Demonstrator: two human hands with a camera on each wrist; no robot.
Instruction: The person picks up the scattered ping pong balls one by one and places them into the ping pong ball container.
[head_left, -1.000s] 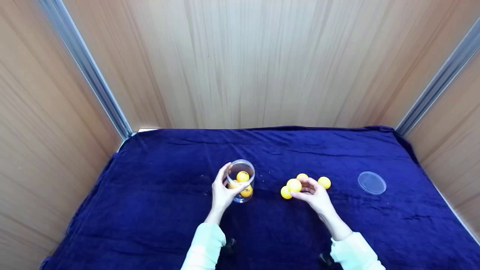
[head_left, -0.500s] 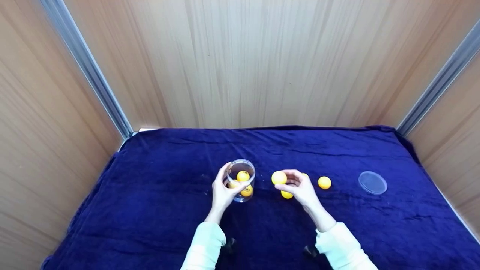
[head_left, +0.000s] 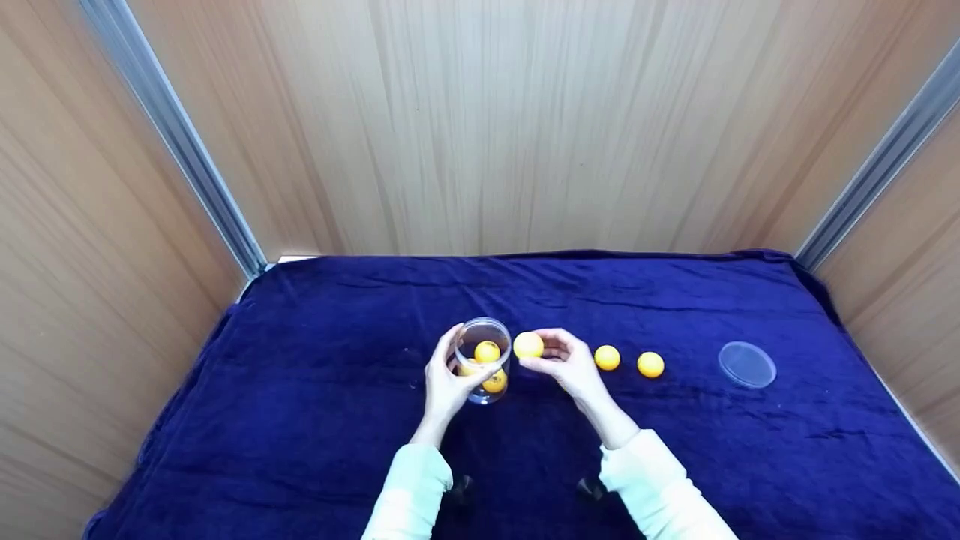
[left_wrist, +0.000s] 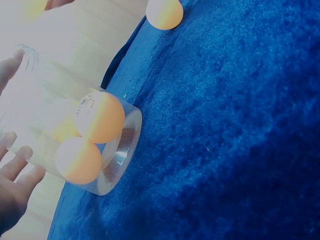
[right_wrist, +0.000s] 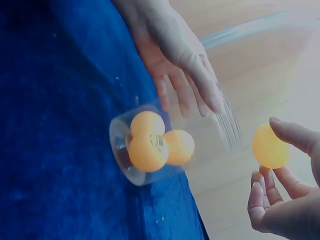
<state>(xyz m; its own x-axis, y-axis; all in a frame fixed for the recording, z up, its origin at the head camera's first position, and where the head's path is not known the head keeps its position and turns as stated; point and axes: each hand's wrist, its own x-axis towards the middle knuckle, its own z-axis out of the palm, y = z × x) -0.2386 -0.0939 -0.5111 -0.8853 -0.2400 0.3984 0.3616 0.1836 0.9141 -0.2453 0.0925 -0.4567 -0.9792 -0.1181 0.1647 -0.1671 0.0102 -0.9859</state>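
Ball [head_left: 529, 345] in R grip [head_left: 570, 363], nr jar rim [head_left: 484, 320]

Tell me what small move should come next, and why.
Probably ease the right hand leftward and release its ball over the jar: the ball is pinched just beside the open mouth, the left hand grips the jar, and three balls already lie inside.

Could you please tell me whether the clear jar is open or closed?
The jar is open: nothing covers its mouth, and a round lid lies apart on the blue cloth.
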